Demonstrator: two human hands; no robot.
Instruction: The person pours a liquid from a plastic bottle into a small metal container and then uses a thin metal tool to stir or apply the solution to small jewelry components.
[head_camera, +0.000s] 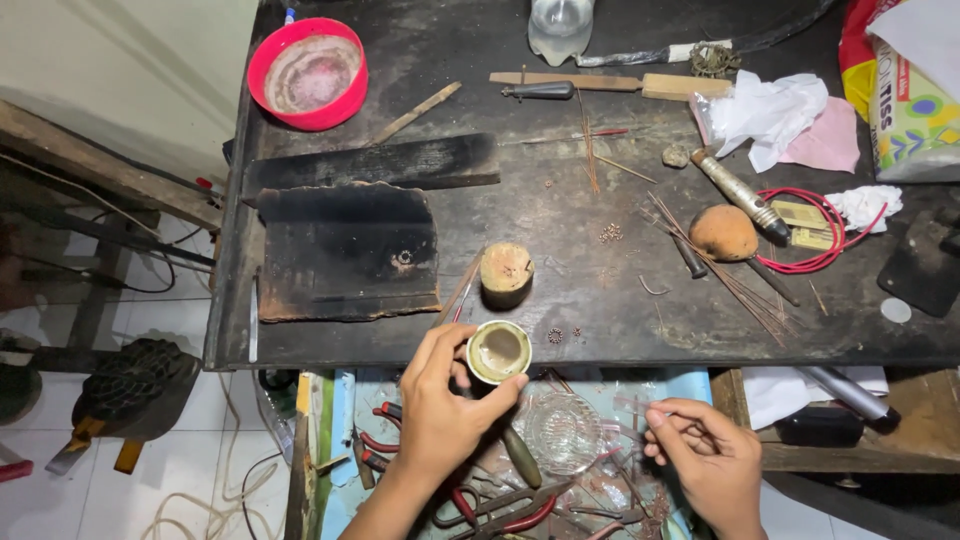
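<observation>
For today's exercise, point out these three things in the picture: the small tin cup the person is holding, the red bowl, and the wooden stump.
small tin cup (498, 351): head view, on its pale inside.
red bowl (262, 62): head view, on its left rim.
wooden stump (507, 268): head view, on its flat top.

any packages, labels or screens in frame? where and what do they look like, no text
Tissue pack: far right edge of the dark bench, soft rectangular pack, white with green, blue and yellow print.
Red and yellow bag: top right corner behind the tissue pack, crumpled, mostly cut off.
Small tan cards: right side, inside the loop of red wire, flat rectangles, too small to tell more.
No screens or signs.
</observation>
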